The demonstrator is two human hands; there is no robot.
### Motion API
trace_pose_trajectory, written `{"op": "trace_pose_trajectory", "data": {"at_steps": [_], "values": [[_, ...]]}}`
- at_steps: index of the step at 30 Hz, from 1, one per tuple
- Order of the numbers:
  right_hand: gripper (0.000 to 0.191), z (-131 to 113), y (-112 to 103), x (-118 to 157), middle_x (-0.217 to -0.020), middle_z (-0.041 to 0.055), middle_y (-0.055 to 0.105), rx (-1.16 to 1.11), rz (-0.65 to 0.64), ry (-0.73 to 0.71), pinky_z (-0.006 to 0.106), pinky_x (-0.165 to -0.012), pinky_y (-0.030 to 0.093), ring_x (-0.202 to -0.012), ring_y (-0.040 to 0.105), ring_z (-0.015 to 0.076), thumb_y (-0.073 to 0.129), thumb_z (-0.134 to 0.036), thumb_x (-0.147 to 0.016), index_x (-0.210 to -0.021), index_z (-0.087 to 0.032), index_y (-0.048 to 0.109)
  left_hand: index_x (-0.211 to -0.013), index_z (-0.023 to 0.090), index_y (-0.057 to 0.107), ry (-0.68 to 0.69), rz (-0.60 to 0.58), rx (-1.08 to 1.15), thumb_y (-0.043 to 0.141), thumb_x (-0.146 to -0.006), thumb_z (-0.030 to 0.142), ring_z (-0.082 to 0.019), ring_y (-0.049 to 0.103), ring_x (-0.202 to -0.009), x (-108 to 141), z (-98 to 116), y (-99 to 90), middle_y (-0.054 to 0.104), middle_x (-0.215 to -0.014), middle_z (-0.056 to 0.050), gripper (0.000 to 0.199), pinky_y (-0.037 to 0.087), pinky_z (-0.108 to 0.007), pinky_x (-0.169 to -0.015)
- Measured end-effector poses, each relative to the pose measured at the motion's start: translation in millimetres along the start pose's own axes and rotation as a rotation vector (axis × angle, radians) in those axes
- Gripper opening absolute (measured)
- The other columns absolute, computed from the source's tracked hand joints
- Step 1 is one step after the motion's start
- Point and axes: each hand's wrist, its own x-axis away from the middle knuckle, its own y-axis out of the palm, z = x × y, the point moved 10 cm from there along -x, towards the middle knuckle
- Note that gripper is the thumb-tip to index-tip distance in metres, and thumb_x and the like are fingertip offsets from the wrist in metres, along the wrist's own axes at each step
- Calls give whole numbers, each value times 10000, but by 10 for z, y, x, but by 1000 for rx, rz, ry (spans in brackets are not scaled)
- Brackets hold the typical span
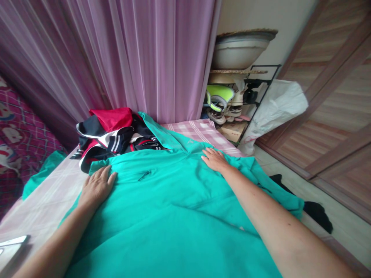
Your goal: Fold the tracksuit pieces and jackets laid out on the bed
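A teal garment (162,197), apparently a jacket with a small dark zip or mark on it, lies spread over a checked pink-and-white cloth (199,133). On its left edge rests my left hand (97,185), palm down with the fingers stretched out. My right hand (214,159) lies flat on the upper right part of the garment, fingers extended. One sleeve reaches up past the middle, and another hangs toward the right edge. Neither hand grips anything.
Dark, red and white clothes (113,135) are heaped behind the garment. Purple curtains (162,58) hang at the back. On the right stand a shoe rack (257,104) with a basin (242,50) above it, a white sack (278,108) and wooden doors (342,108). A device (13,247) lies lower left.
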Motion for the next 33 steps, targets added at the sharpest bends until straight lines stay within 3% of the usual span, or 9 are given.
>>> {"op": "trace_pose_trajectory", "data": {"at_steps": [2,4,7,9,12,15,18,25,33], "values": [[482,98,-187,28,-1467,58,535,-16,80,1,330,-1112,350,-1339,481,202,326,-320,-988,-1408,-232,545,-1454,108,448,2,-2,6,176,-934,560,-316,414,-1387,0,4,4,498,-1473,-166,740,275,-492,-1153],[472,355,-358,65,-1338,82,642,-6,129,123,326,-1009,438,-1220,585,220,314,-246,-973,-1338,-232,614,-1456,109,445,0,-3,11,180,-934,555,-318,413,-1388,1,6,3,495,-1475,-167,736,274,-499,-1153],[387,771,-454,137,-1177,107,719,29,83,354,340,-855,500,-1081,659,270,411,-265,-937,-1150,-235,733,-1452,111,453,-2,6,11,192,-937,547,-317,417,-1384,4,11,-12,502,-1469,-165,724,278,-496,-1152],[303,884,-416,152,-1099,87,744,34,16,393,321,-792,505,-1014,680,267,504,-309,-901,-1025,-253,774,-1447,113,462,2,12,12,206,-937,540,-316,425,-1377,5,15,-20,513,-1460,-163,712,280,-494,-1150],[269,881,-348,136,-1051,63,753,13,1,356,305,-759,500,-970,684,250,562,-404,-877,-966,-275,780,-1449,117,461,2,5,15,220,-936,529,-318,428,-1373,4,13,-13,514,-1460,-160,700,283,-497,-1148],[356,837,-337,143,-1084,68,743,1,71,330,320,-787,494,-995,670,249,562,-486,-874,-1089,-265,740,-1452,122,457,-4,7,16,216,-937,529,-313,425,-1377,6,9,-16,509,-1464,-155,699,279,-490,-1151],[342,752,-363,159,-1094,59,741,16,124,291,308,-821,479,-1024,659,231,596,-453,-865,-1132,-271,709,-1448,114,460,0,9,13,212,-937,533,-315,425,-1375,12,18,-27,509,-1464,-159,706,278,-489,-1152],[321,783,-298,102,-1144,119,727,35,-34,399,334,-815,490,-1055,663,266,518,-374,-917,-1075,-221,753,-1444,98,465,2,8,11,220,-935,521,-317,430,-1369,16,35,-44,513,-1460,-162,705,279,-479,-1151],[364,837,-295,55,-1189,127,702,57,109,411,351,-832,495,-1065,654,261,433,-323,-947,-1165,-210,702,-1448,131,468,-3,13,24,237,-945,520,-297,427,-1377,14,15,-35,520,-1459,-142,676,279,-456,-1154]]}}
